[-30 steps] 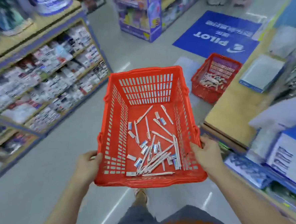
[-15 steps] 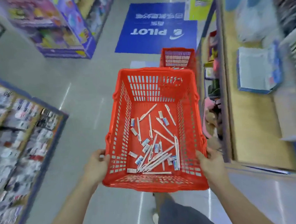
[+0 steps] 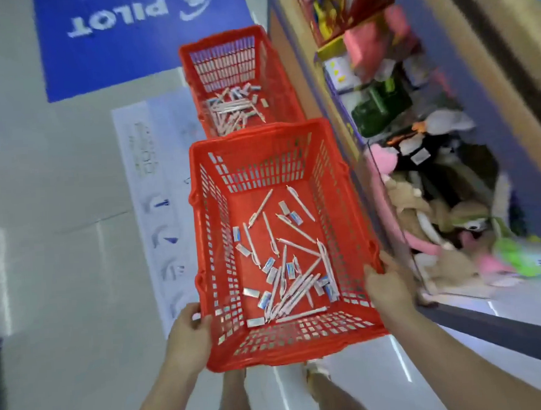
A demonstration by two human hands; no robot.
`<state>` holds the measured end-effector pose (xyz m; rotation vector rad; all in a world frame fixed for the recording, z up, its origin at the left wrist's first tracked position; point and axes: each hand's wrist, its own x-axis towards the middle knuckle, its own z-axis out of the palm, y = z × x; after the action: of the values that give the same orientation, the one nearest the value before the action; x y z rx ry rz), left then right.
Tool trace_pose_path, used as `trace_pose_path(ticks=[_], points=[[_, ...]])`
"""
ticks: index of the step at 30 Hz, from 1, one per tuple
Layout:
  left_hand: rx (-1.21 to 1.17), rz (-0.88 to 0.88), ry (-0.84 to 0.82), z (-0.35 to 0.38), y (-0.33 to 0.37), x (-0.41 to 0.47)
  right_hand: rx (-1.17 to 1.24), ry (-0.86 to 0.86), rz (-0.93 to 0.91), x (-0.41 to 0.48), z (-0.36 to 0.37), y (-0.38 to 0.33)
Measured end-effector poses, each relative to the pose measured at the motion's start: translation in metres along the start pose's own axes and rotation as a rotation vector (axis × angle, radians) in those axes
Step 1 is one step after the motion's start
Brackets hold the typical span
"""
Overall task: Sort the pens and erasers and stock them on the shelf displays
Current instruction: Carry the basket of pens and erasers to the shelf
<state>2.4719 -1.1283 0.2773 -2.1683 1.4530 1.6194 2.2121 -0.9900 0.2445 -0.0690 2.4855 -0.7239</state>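
Pens (image 3: 293,286) and erasers (image 3: 250,292) were all jumbled together on the bottom of the red basket (image 3: 258,132) I was carrying, so sorting-wise I'd call it basically 0 done. My left hand (image 3: 188,333) had its fingers curled round the near left corner of the rim. My right hand (image 3: 388,286) gripped the right rim close to its near corner, and the basket was up off the floor (image 3: 57,218).

A 2nd basket (image 3: 284,86) sat on the floor just beyond mine, right beside the shelf unit (image 3: 313,91), with the same mixed pile of pens and erasers in it. All I could see on that shelf unit was plush toys (image 3: 437,210) and some blurry packaged stuff, no pen or eraser display that I could make out.

So my read: nothing separated, nothing stocked yet. Pretty much everything was left to do: set this one down, split pens from erasers in both baskets, then find the right displays and fill them.
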Motion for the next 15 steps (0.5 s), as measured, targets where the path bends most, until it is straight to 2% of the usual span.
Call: trace_pose_path(ticks=[4,6,12,15], points=[[0.011,-0.018,-0.058,0.036,-0.020,0.100,-0.086,0.083,-0.001,0.050,0.066,0.016],[0.007,-0.045,-0.089,0.053,-0.037,0.141,-0.039,0.105,0.036,0.071,0.094,0.028],[0.007,-0.081,-0.176,0.091,-0.068,0.206,0.081,0.083,0.182,0.139,0.162,0.105],[0.013,-0.088,-0.186,0.106,-0.088,0.230,0.094,0.102,0.163,0.147,0.171,0.089]])
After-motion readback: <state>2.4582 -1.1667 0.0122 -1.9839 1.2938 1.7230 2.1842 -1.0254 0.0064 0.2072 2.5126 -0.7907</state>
